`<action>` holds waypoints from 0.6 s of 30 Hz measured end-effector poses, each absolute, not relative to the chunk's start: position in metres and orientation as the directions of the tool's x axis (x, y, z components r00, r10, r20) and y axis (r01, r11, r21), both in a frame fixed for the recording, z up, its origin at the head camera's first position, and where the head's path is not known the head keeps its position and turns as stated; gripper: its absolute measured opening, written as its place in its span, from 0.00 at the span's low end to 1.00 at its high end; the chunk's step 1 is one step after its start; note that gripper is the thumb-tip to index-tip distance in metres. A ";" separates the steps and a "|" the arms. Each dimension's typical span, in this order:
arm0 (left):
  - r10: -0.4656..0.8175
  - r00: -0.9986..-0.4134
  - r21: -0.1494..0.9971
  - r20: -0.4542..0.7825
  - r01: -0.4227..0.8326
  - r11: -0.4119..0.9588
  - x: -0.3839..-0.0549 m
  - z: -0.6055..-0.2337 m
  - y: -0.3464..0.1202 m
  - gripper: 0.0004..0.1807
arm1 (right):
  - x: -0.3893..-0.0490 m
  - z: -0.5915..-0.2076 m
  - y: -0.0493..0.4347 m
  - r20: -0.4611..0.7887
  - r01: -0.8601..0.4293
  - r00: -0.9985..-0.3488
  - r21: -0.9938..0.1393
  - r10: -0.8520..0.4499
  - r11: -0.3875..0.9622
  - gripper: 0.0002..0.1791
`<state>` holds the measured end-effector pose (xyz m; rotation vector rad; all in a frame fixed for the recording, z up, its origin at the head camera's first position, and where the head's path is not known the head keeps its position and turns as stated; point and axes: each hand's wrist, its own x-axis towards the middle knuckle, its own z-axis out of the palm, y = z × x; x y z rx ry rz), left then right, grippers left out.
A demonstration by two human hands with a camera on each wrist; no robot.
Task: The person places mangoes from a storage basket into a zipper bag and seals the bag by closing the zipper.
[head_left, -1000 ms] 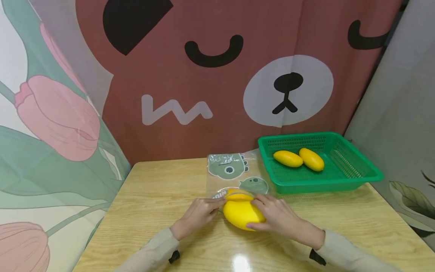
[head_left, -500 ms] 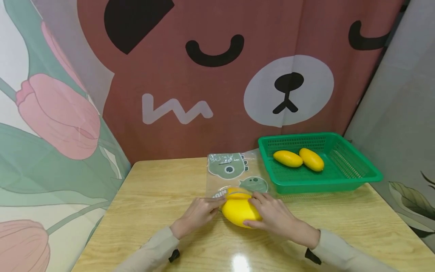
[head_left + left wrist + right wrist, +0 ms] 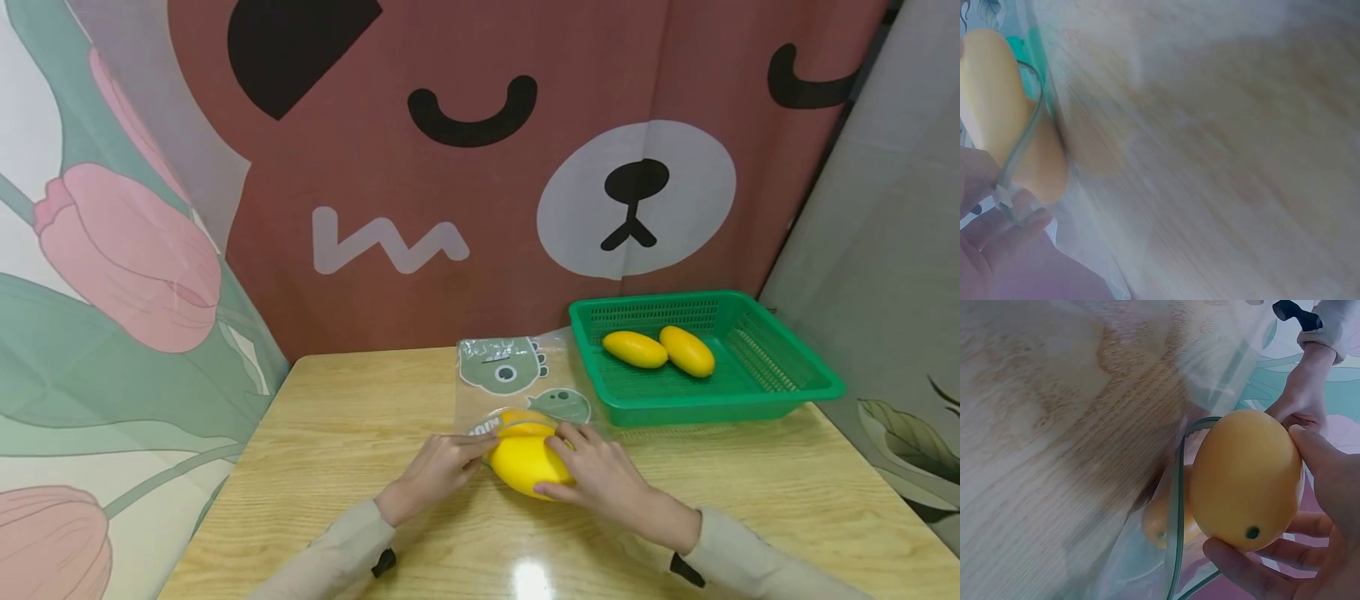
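A clear zip bag [image 3: 474, 400] with green dinosaur prints lies on the table, its mouth toward me. My left hand [image 3: 435, 469] pinches the bag's rim at the left of the opening. In my right hand [image 3: 603, 468] a yellow mango [image 3: 525, 467] is gripped between thumb and fingers, right at the opening. The right wrist view shows the held mango [image 3: 1244, 481] with its green stem spot, beside the bag's zip strip [image 3: 1177, 512]. Behind that strip, a second mango [image 3: 1155, 522] lies inside the bag, partly hidden by the held one.
A green plastic basket [image 3: 705, 410] stands at the back right of the wooden table [image 3: 337, 417]. Two mangoes [image 3: 687, 352] lie in it. Printed curtains [image 3: 375, 308] hang close behind the table and at both sides.
My right hand has moved slightly left and away from me, carrying the mango closer into the bag's opening. My left hand stays almost still at the rim.
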<state>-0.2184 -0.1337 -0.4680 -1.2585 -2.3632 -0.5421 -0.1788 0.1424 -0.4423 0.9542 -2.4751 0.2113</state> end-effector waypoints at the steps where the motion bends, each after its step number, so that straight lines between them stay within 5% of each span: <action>1: 0.686 -0.509 0.144 0.521 0.844 0.517 -0.218 -0.468 -0.134 0.24 | -0.179 -0.443 0.142 0.490 -0.668 -0.639 0.030 -0.594 0.743 0.35; 12: 0.697 -0.503 0.134 0.511 0.847 0.514 -0.218 -0.469 -0.134 0.21 | -0.178 -0.446 0.140 0.504 -0.713 -0.551 0.130 -0.665 0.689 0.32; 18: 0.705 -0.506 0.132 0.498 0.847 0.515 -0.218 -0.471 -0.134 0.19 | -0.170 -0.443 0.142 0.375 -0.724 -0.598 0.125 -0.708 0.678 0.37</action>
